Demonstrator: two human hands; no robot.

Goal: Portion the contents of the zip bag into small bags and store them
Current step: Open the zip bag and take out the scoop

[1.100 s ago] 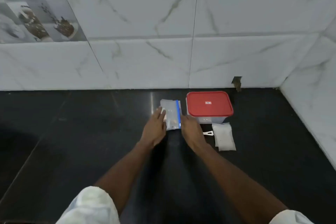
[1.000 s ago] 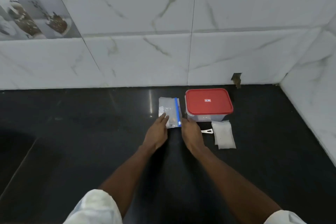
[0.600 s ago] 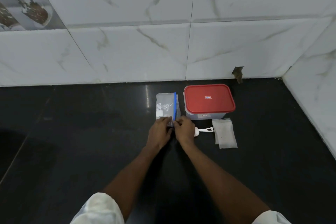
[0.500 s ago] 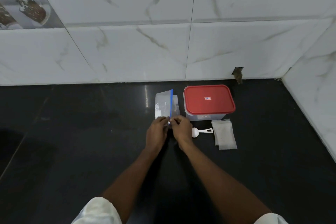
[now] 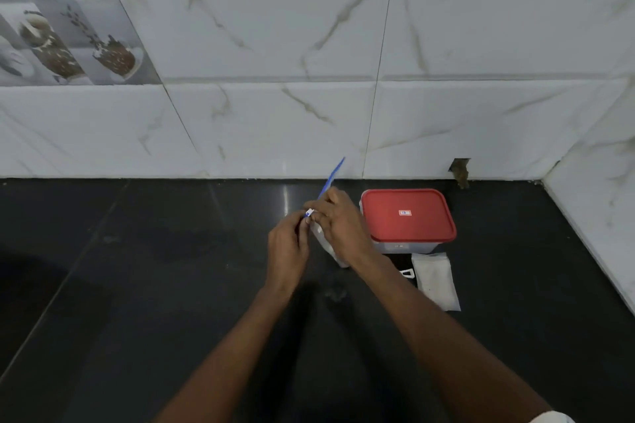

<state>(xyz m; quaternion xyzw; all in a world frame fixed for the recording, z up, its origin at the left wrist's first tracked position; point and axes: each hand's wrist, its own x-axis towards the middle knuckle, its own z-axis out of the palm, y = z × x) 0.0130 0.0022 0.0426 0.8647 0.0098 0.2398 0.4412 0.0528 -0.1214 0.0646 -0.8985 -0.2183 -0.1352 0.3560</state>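
A white marble-tiled wall (image 5: 275,45) backs a glossy black desk (image 5: 137,285), where everything sits at arm's reach near the right corner. The red-lidded container (image 5: 407,215) stands closed by the wall. It is probably the place where the filled portions will be stored, so it waits out of the way. Just in front of it lies a flat stack of small bags (image 5: 434,280), ready to be filled.

Left of the container, both hands hold the zip bag (image 5: 324,244) upright and off the desk, likely so the contents settle away from the mouth. The right hand (image 5: 338,223) has its fingers curled over the bag's upper part to steady it. The left hand (image 5: 287,247) pinches the bag's near top corner, at the white slider (image 5: 309,212).

The blue zip strip (image 5: 331,178) slants up past the right hand. Whether the mouth is already parted is hard to tell at this size. Opening looks like the step in hand.

A white scoop (image 5: 406,273) shows only its handle, beside the small bags.
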